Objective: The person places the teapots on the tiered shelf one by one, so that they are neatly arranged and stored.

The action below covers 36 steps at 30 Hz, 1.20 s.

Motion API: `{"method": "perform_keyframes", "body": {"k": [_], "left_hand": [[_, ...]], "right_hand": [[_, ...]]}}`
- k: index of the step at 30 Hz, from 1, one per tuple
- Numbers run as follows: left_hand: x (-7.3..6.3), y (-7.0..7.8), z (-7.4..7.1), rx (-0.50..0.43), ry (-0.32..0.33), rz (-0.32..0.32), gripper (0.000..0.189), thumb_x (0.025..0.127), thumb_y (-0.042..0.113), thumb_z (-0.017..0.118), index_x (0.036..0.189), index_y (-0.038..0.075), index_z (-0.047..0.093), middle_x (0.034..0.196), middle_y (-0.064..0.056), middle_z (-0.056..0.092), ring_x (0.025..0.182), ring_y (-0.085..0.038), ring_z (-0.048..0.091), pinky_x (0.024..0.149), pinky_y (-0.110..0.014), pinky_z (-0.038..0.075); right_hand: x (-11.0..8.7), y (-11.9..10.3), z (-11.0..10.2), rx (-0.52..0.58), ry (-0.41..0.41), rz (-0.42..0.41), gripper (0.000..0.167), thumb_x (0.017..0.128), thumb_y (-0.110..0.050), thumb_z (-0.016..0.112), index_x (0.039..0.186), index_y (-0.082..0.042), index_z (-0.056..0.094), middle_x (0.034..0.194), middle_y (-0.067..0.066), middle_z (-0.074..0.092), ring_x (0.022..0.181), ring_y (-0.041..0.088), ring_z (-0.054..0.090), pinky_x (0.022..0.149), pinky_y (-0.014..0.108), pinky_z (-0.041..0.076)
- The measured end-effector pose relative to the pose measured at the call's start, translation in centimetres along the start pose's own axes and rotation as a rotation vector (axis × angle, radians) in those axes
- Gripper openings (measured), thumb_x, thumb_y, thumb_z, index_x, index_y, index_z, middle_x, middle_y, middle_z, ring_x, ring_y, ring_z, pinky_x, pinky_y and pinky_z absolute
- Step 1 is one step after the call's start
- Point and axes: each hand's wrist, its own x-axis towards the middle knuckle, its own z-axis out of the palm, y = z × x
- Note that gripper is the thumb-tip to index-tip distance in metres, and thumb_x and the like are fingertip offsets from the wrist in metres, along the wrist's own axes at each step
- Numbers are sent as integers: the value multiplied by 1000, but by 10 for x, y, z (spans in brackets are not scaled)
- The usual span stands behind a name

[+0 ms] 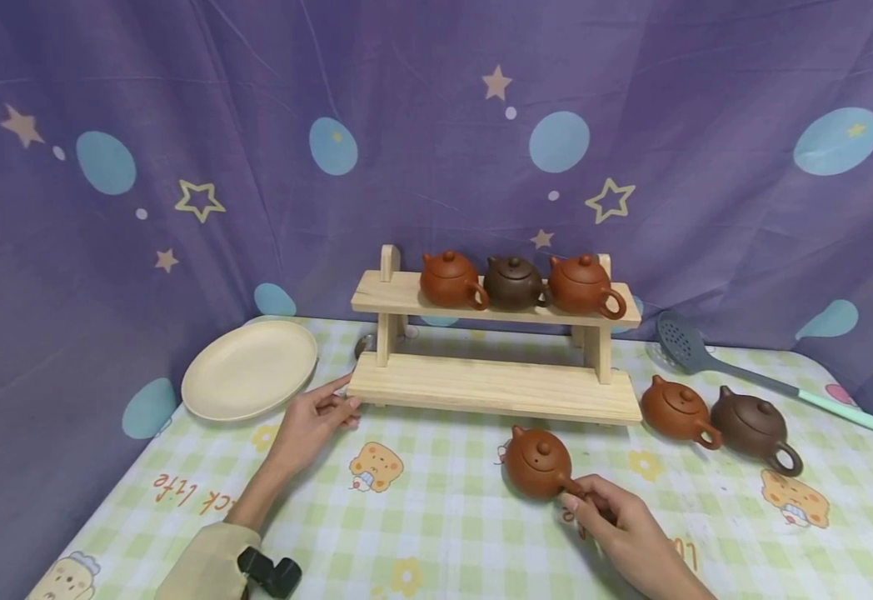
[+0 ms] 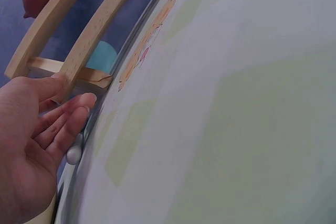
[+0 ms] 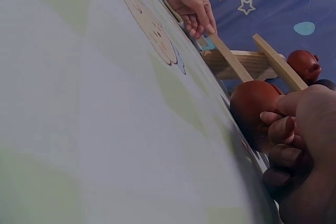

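My right hand (image 1: 624,529) pinches the handle of a reddish-brown clay teapot (image 1: 537,463) in front of the wooden shelf (image 1: 492,385). In the right wrist view, the thumb lies along the top of this teapot (image 3: 254,109) and the other fingers curl beneath. Whether its base touches the cloth is unclear. My left hand (image 1: 315,425) holds the left end of the shelf's lower board; the left wrist view has the thumb against the board (image 2: 79,56). On the upper board stand a red teapot (image 1: 447,281), a dark brown teapot (image 1: 513,283) and another red teapot (image 1: 582,286).
Right of the shelf sit a reddish teapot (image 1: 676,411) and a dark brown one (image 1: 751,425). Behind them lies a slotted turner (image 1: 759,379) with a mint handle. A cream plate (image 1: 249,371) is at the left, and a metal utensil (image 1: 364,344) lies partly hidden behind the shelf.
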Motion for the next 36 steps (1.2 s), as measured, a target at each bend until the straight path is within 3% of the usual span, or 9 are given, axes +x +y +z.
{"method": "perform_keyframes", "body": {"k": [11, 16, 29, 36], "left_hand": [[-1, 0, -1, 6, 3, 3, 54, 102, 15, 69, 149, -5, 50, 96, -19, 74, 77, -23, 75, 75, -30, 65], [-1, 0, -1, -1, -3, 6, 54, 102, 15, 69, 149, -5, 51, 96, -19, 74, 77, -23, 75, 75, -30, 65], [0, -1, -2, 4, -7, 14, 55, 102, 18, 69, 149, -5, 51, 96, -19, 74, 77, -23, 75, 75, -29, 65], [-2, 2, -1, -22, -6, 5, 55, 102, 18, 70, 148, -5, 51, 98, -21, 74, 79, -27, 75, 76, -30, 65]], "right_hand": [[1, 0, 4, -40, 36, -28, 24, 106, -25, 62, 105, -1, 68, 75, 6, 60, 57, 15, 50, 48, 27, 42], [0, -1, 6, -44, 59, -3, 24, 106, -26, 62, 105, -2, 68, 74, 6, 59, 56, 15, 47, 47, 27, 41], [1, 2, 9, -99, 203, 9, 15, 105, -22, 64, 103, -9, 71, 68, 2, 55, 52, 14, 42, 44, 26, 38], [1, 2, 10, -101, 237, -21, 10, 104, -15, 65, 101, -9, 71, 65, 2, 51, 52, 13, 42, 43, 25, 38]]}}
